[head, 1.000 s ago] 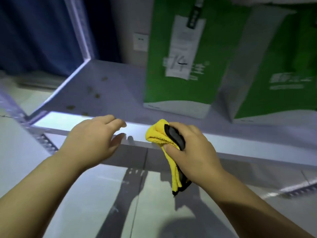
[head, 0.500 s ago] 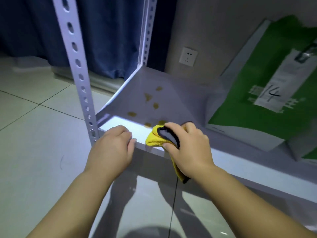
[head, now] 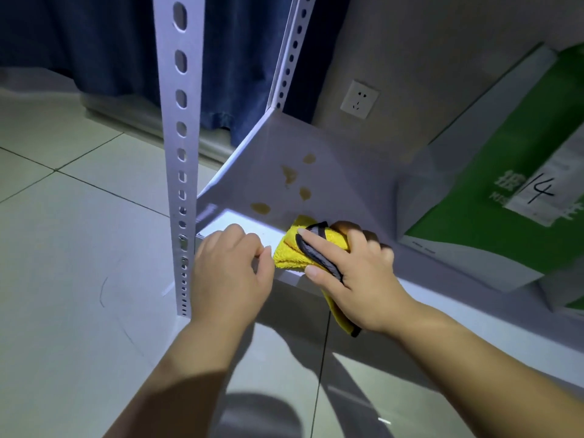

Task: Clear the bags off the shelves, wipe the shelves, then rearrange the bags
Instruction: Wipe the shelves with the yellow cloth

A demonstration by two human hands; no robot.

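head view: both forearms reach in from the bottom edge, the left from about 7 o'clock and the right from about 4 o'clock, meeting near the centre. the left hand (head: 232,273) lies palm down with its fingers curled over the front lip of the shelf (head: 341,172), thumb tucked toward the fingertips, holding nothing but the edge. the right hand (head: 350,270) is knuckles up, its fingers closed around a bunched yellow cloth (head: 289,248) with a dark trim; the index finger lies straight along the top of the cloth and the thumb clamps it from below (the other fingertips fold out of sight behind the wad). a tail of the cloth hangs under the palm, toward 6 o'clock of the hand.

the cloth presses on the front left part of the shelf, just beside the left hand, at its 3 o'clock. at 12 o'clock of the cloth, several brown stains (head: 290,175) spot the shelf surface, the nearest touching the cloth's far edge. a green and white bag (head: 493,222) with "14" handwritten on a label stands on the same shelf at 3 o'clock of the right hand, near it but apart, leaning toward the right. 1 perforated upright post (head: 180,147) rises at 10 o'clock of the left hand, with a second at the shelf's back corner. a wall socket (head: 359,98) sits at 12 o'clock, and a blue curtain (head: 94,42) hangs at 11 o'clock above the tiled floor (head: 79,248).
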